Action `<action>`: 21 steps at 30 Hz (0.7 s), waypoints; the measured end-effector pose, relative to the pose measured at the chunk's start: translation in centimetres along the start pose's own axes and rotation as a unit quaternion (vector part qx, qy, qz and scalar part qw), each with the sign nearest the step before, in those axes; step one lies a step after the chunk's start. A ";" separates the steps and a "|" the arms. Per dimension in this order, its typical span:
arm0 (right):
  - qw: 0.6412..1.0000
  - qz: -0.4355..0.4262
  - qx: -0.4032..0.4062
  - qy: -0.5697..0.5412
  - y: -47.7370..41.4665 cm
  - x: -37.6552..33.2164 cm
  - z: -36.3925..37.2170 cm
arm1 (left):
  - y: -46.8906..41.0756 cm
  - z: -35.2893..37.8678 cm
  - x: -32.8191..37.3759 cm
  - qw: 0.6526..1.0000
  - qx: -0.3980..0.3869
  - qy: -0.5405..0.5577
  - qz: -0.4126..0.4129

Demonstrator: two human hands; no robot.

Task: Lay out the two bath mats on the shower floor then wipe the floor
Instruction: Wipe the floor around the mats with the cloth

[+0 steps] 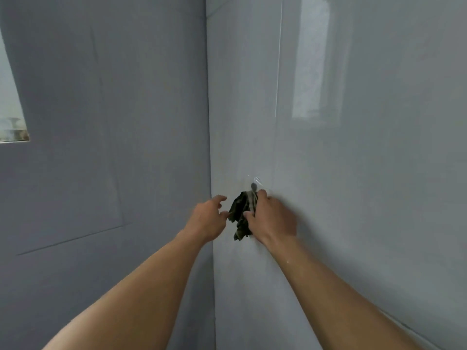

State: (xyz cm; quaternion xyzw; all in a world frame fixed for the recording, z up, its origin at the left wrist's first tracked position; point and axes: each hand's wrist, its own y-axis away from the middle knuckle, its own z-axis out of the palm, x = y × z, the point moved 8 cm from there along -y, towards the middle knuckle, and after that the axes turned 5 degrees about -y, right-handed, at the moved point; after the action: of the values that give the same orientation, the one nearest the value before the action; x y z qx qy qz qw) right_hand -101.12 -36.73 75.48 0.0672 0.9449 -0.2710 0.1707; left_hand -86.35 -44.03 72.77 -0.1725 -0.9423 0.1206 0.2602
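A dark, crumpled cloth (240, 218) hangs against the right-hand grey wall, just below a small clear hook (254, 184) stuck to the tiles. My right hand (271, 218) is shut on the cloth's right side, thumb and fingers pinching it near the hook. My left hand (208, 218) hovers just left of the cloth with fingers spread and curled, its fingertips close to the fabric but holding nothing. Neither the bath mats nor the shower floor are in view.
Two glossy grey tiled walls meet in a corner (211, 147) straight ahead. A recessed niche (11, 117) with a pale object in it opens in the left wall at the far left edge.
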 end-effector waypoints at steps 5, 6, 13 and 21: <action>0.998 -0.007 0.012 0.056 -1.5 -0.2 2.2 | -4.4 4.1 0.1 0.999 -0.046 0.009 -0.006; 0.998 -0.010 0.015 0.063 -1.8 -0.2 2.3 | -4.9 4.8 0.1 0.998 -0.055 0.004 -0.004; 0.998 -0.003 0.026 0.050 -3.0 -0.4 1.4 | -6.5 4.0 -0.2 0.999 0.024 0.035 -0.005; 0.997 -0.038 0.048 0.051 -3.3 -5.9 -0.3 | -4.6 -2.0 -6.0 0.991 0.074 0.104 -0.036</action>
State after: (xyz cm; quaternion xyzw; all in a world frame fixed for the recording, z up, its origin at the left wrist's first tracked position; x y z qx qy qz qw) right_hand -96.45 -39.59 79.44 0.0535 0.9403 -0.3183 0.1081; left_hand -81.69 -50.25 73.17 -0.1301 -0.9043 0.1623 0.3728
